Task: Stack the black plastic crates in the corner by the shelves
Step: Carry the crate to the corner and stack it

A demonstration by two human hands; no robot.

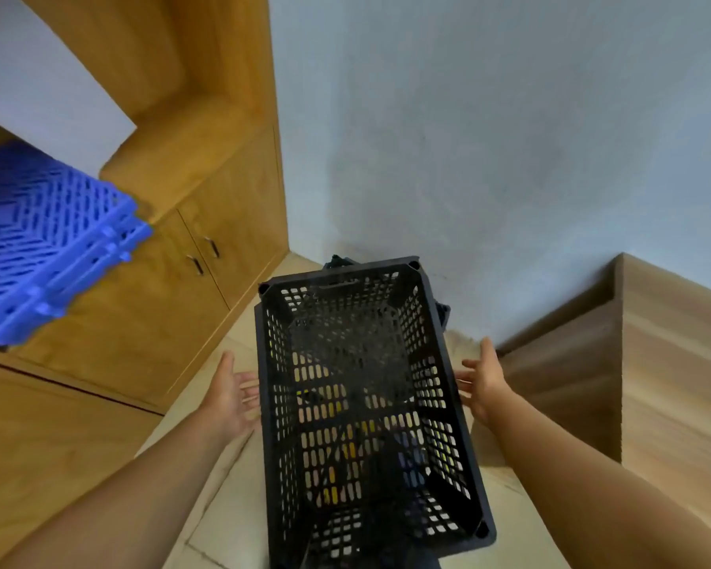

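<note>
Both hands, left (232,394) and right (483,384), spread open beside the top black crate (366,404), apparently just stacked; next, fetch another.

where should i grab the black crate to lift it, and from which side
Take the black crate by its two long side walls just under the top rim, one hand from each side. The left hand and right hand are open beside those walls, not touching. The walls are perforated, so fingers could hook the slots. A handle slot shows in the far short wall, but that means a longer reach.
</note>
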